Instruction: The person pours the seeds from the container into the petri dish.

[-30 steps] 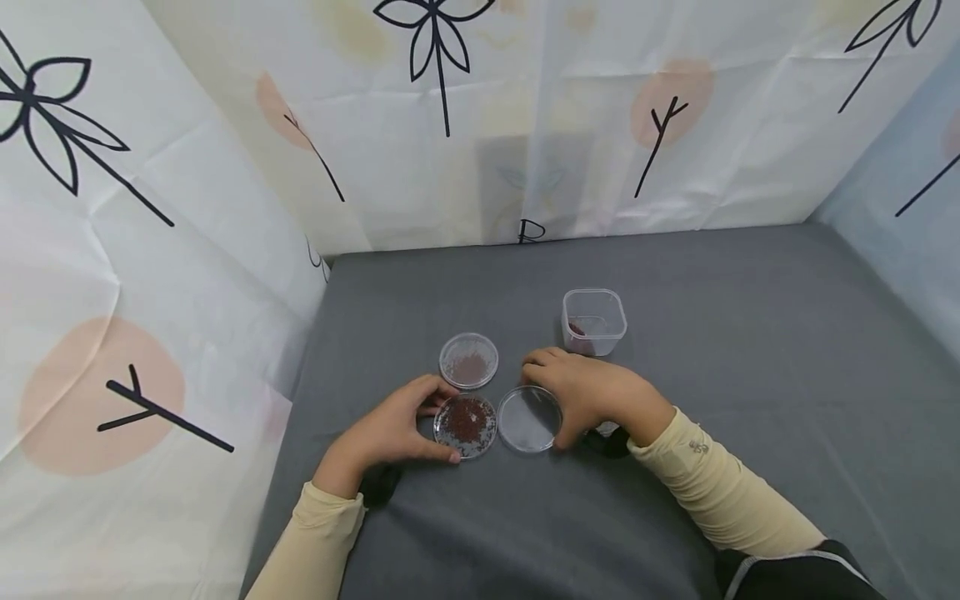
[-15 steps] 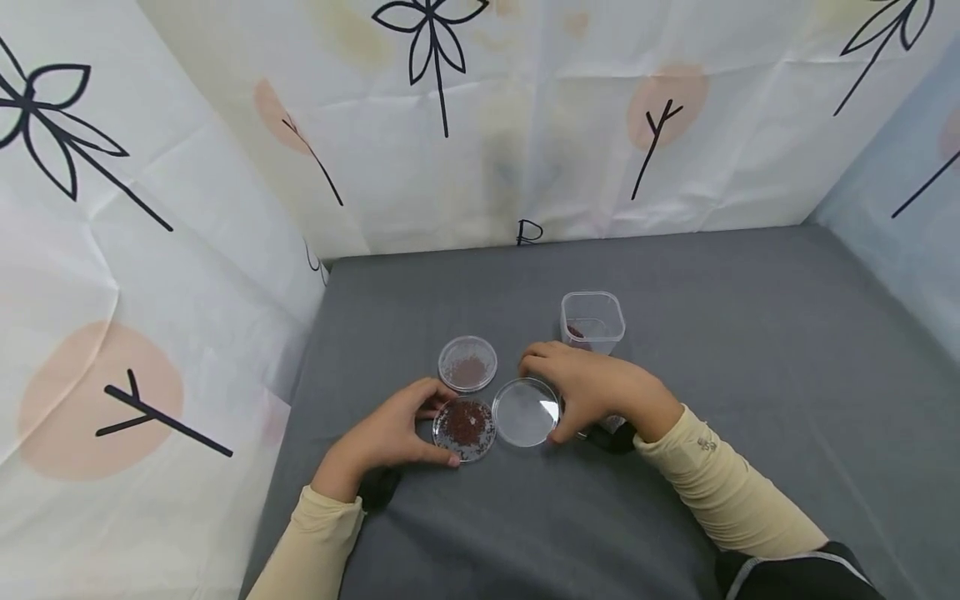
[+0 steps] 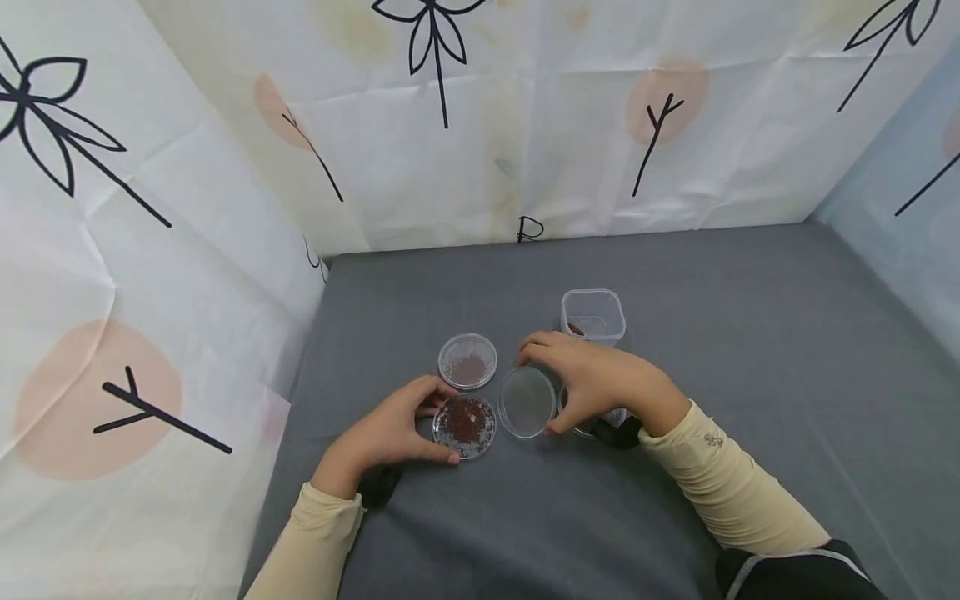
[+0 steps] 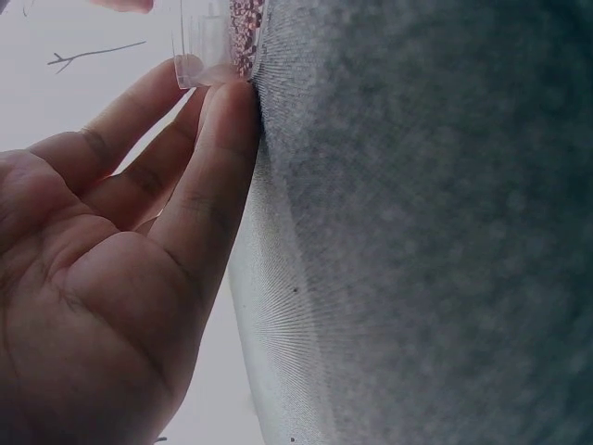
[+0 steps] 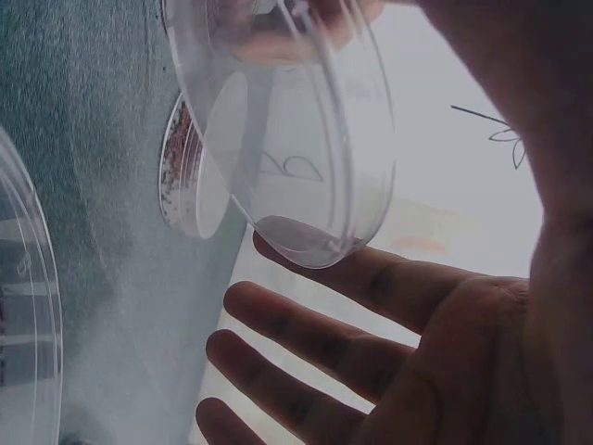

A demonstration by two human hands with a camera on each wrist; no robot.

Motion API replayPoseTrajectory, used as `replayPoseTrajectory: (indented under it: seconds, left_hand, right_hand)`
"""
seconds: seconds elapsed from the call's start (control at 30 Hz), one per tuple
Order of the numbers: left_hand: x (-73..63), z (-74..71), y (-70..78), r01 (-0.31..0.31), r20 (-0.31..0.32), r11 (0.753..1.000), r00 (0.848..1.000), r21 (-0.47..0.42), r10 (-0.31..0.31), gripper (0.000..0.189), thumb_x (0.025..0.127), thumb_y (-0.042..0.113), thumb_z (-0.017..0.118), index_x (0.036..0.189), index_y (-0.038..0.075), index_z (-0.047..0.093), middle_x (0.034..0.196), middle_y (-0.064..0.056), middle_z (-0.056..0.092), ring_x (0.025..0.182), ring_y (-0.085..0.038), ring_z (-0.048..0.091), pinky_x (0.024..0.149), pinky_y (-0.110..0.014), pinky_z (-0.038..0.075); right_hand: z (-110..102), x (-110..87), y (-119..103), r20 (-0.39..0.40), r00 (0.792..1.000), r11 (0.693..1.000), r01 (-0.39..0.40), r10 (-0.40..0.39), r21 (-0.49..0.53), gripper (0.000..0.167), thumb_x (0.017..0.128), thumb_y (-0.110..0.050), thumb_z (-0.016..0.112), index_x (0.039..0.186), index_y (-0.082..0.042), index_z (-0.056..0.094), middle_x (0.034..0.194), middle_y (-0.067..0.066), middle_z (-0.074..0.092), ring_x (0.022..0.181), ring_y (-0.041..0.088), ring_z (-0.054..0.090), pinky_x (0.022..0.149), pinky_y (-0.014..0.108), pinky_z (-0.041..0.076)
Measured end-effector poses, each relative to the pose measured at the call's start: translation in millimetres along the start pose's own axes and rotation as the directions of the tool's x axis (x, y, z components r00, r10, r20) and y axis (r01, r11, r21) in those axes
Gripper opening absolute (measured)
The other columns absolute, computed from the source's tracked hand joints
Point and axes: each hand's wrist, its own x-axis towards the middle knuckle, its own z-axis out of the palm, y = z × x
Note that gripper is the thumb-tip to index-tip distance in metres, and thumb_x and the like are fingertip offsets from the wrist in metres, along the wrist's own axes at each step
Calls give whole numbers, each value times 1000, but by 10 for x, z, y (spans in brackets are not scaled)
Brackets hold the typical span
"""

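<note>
My left hand (image 3: 397, 425) holds a clear petri dish (image 3: 465, 427) of reddish-brown granules between thumb and fingers. The dish sits on the grey cloth; in the left wrist view, my fingertips are at its side, close to the cloth. In my right hand (image 3: 600, 375), thumb and index finger grip the edge of a clear petri dish lid (image 3: 527, 402). The right wrist view shows this lid (image 5: 361, 176) tilted and raised above the cloth, with the other fingers spread. A covered petri dish (image 3: 468, 361) with similar granules stands just behind the left one.
A clear square plastic tub (image 3: 594, 304) with a little reddish material stands behind my right hand. Another clear round dish (image 5: 28, 306) lies under that hand, partly hidden in the head view. Patterned white curtains (image 3: 420, 183) border the grey cloth (image 3: 735, 333).
My right hand and the lid have moved slightly away from me, uncovering more of the round dish beneath. The left hand and its dish have stayed in place.
</note>
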Motion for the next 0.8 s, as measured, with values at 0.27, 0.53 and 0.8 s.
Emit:
replayPoseTrajectory:
  seconds: [0.27, 0.53, 0.8]
  left_hand:
    - [-5, -10, 23, -6, 0, 1000, 1000, 8, 6, 82, 70, 30, 103, 139, 16, 60, 141, -3, 60, 132, -22, 61, 115, -41, 51]
    - [13, -29, 35, -16, -2, 1000, 1000, 13, 16, 81, 70, 30, 103, 138, 15, 61, 140, -3, 60, 131, -22, 61, 114, -42, 51]
    - [17, -12, 30, -25, -5, 1000, 1000, 5, 25, 80, 70, 32, 103, 137, 15, 61, 139, -4, 61, 132, -22, 61, 114, -41, 51]
  right_hand:
    - [-55, -10, 0, -14, 1000, 999, -12, 12, 44, 81, 76, -40, 95, 142, -12, 58, 157, 10, 48, 143, 25, 49, 110, 49, 51]
    - [-81, -7, 1, -18, 1000, 997, -15, 16, 76, 83, 76, -42, 96, 143, -13, 58, 158, 7, 48, 144, 25, 49, 111, 49, 50]
    - [-98, -19, -10, -35, 999, 992, 15, -11, 122, 82, 78, -38, 95, 145, -15, 55, 163, 1, 42, 148, 23, 46, 113, 50, 49]
